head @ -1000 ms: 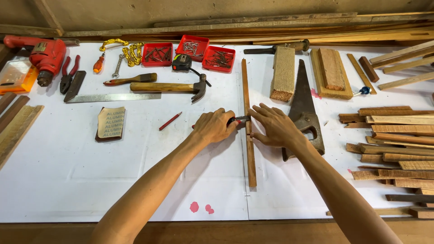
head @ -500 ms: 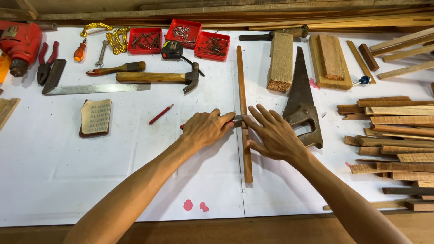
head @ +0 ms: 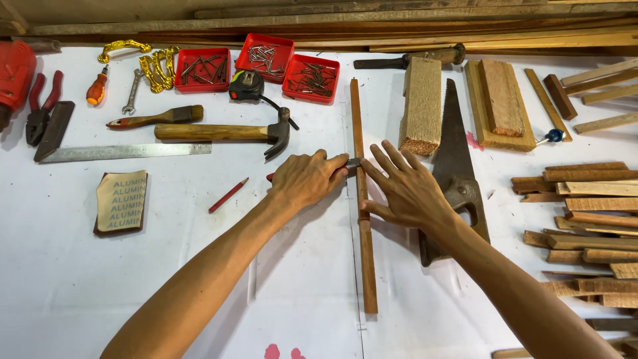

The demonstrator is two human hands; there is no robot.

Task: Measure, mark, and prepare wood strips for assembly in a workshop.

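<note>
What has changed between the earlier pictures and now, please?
Little changed: the right hand spread flatter on the wooden strip. The left hand still presses a small tool against it at the same spot. Only the camera shifted; saw and hammer lie unmoved.

A long, thin strip of reddish-brown wood (head: pixel 363 199) lies flat on the white sheet at the centre of the frame, running nearly straight from top to bottom. A small tool with a grey metal tip and red handle (head: pixel 351 163) lies crosswise against its upper-middle part, touching its left edge.
</note>
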